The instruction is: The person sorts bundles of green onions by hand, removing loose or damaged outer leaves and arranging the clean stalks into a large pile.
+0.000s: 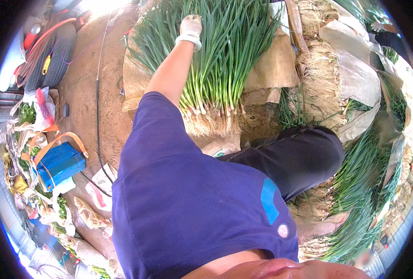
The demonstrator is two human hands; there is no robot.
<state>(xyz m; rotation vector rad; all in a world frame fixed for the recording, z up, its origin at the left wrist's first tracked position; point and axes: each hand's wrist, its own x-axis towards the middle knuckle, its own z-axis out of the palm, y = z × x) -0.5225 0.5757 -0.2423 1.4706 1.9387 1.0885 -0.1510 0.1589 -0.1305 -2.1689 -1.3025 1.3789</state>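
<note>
My left arm reaches forward to a broad pile of green onions (216, 60), with long green leaves at the far side and white bulbs and pale roots toward me. My left hand (190, 27), in a white glove with a white cuff, lies among the leaves near the pile's left side. Its fingers are curled closed; whatever they hold, if anything, is hidden. Under the pile spreads tan sacking (271, 63), which shows at both sides. My right hand does not show.
On the right lie stacked onions with straw-coloured roots (323, 79), sacking over them, and more green onions (355, 172). My bent knee (323, 144) sits below. Leftward are a blue basket (60, 162) with orange straps, a dark cable (97, 107) and a tyre (57, 56).
</note>
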